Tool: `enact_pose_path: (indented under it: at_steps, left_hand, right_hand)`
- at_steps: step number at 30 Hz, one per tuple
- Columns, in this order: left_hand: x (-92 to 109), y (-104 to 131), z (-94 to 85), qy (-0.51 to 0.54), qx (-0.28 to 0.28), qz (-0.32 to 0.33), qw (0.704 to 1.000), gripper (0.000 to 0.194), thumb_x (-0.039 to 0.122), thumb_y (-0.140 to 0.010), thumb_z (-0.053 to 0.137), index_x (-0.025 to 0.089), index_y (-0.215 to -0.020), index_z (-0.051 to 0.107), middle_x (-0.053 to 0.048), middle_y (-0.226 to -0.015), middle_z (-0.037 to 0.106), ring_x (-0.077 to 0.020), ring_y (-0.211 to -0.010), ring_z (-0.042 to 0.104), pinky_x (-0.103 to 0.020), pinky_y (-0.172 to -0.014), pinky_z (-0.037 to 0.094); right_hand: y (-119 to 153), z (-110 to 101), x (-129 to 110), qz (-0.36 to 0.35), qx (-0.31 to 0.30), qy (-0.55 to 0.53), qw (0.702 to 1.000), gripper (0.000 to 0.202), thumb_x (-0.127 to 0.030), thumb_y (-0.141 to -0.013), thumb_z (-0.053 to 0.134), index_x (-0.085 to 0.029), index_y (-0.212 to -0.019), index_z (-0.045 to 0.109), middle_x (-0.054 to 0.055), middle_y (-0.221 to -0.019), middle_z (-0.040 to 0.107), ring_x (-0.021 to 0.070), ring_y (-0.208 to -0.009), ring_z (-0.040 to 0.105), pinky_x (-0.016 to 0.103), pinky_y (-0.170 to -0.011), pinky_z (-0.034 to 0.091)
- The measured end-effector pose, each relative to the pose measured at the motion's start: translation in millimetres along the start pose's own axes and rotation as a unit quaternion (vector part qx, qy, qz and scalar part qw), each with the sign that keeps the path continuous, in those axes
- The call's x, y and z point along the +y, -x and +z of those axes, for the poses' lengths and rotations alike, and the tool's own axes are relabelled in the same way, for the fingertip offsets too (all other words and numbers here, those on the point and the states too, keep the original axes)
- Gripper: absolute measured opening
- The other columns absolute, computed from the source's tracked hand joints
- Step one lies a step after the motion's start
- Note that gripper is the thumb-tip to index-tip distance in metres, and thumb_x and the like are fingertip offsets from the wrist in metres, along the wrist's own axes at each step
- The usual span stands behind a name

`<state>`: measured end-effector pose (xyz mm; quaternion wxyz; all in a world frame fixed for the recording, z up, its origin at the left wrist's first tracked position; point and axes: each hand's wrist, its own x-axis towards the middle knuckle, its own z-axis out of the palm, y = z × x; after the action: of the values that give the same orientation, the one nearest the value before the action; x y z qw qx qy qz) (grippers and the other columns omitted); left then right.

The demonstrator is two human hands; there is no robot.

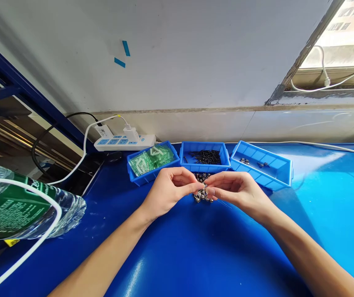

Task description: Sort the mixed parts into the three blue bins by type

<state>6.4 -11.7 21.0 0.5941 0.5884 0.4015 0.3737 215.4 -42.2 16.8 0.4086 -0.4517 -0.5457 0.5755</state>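
Note:
My left hand (167,190) and my right hand (244,190) meet in the middle, thumbs and fingertips pinched close together. Between them is a small shiny metal piece (205,187), mostly covered by the fingers, so its exact kind is unclear. Just below and behind the fingertips lies a heap of small metal fasteners (198,197) on the blue tabletop (177,255). Beyond the hands stand three blue bins. The left bin (144,178) contains green-printed clear packets (155,156); the middle bin (203,167) has black screws (208,156); the right bin (272,179) holds a few metal pieces (244,161).
A white power strip (147,142) with plugged-in chargers sits behind the left bin, against the wall. A large water bottle (19,206) with a green label lies at left, a white cable (57,214) looping in front of it. Another cable (325,145) runs along the back edge.

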Motion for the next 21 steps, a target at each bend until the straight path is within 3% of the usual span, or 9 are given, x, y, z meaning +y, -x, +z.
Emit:
enact_pose_path:
  at_steps: [9,13,15,17,19,21]
  left_hand:
    - [-0.4,1.6,3.8,-0.002,-0.013,-0.011,1.0,0.046,0.057,-0.064,0.092,0.018,-0.073,0.069,-0.004,-0.071,0.078,-0.0212,-0.068,0.076,-0.031,-0.07,0.063]
    - [-0.3,1.5,2.4,-0.051,-0.013,0.016,0.999,0.043,0.06,-0.078,0.081,0.018,-0.077,0.071,-0.004,-0.075,0.079,-0.0219,-0.07,0.076,-0.031,-0.068,0.062]
    - [1.1,1.8,-1.8,-0.141,0.004,0.062,0.988,0.035,0.052,-0.092,0.068,0.018,-0.081,0.073,-0.004,-0.079,0.08,-0.021,-0.074,0.076,-0.03,-0.072,0.061]
    - [1.8,2.0,-8.1,-0.268,0.022,0.122,0.955,0.026,0.037,-0.097,0.062,0.019,-0.085,0.075,-0.004,-0.088,0.08,-0.0214,-0.084,0.075,-0.032,-0.082,0.06]
    - [0.7,1.9,-14.8,-0.373,0.018,0.167,0.913,0.015,0.024,-0.094,0.064,0.019,-0.089,0.077,-0.006,-0.096,0.08,-0.0236,-0.094,0.074,-0.036,-0.093,0.057]
    - [-2.0,1.3,-20.3,-0.424,-0.003,0.179,0.888,0.012,0.018,-0.092,0.066,0.019,-0.092,0.078,-0.007,-0.101,0.08,-0.0243,-0.097,0.073,-0.037,-0.095,0.057]
  right_hand:
    - [0.3,2.3,-12.8,0.002,-0.027,-0.01,1.0,0.025,-0.043,-0.075,0.087,-0.019,-0.081,0.084,0.005,-0.074,0.08,0.0191,-0.067,0.073,0.031,-0.067,0.061]
    - [0.1,2.0,-11.9,-0.004,-0.007,0.004,1.0,0.03,-0.048,-0.071,0.088,-0.019,-0.079,0.083,0.006,-0.071,0.08,0.0207,-0.066,0.074,0.033,-0.065,0.062]
    - [1.0,-1.1,-11.0,-0.028,0.049,0.021,0.998,0.031,-0.049,-0.07,0.089,-0.02,-0.079,0.082,0.005,-0.07,0.079,0.0209,-0.064,0.074,0.033,-0.064,0.062]
    - [2.7,-6.4,-12.8,-0.06,0.14,0.058,0.987,0.028,-0.045,-0.069,0.089,-0.02,-0.08,0.082,0.005,-0.071,0.079,0.0216,-0.064,0.075,0.033,-0.063,0.063]
    - [4.2,-13.0,-17.6,-0.095,0.256,0.106,0.956,0.022,-0.04,-0.072,0.086,-0.021,-0.082,0.082,0.005,-0.075,0.08,0.0229,-0.067,0.076,0.033,-0.065,0.064]
    - [4.7,-19.3,-23.4,-0.112,0.37,0.14,0.911,0.015,-0.035,-0.074,0.082,-0.022,-0.082,0.081,0.005,-0.077,0.08,0.0244,-0.07,0.078,0.036,-0.067,0.064]
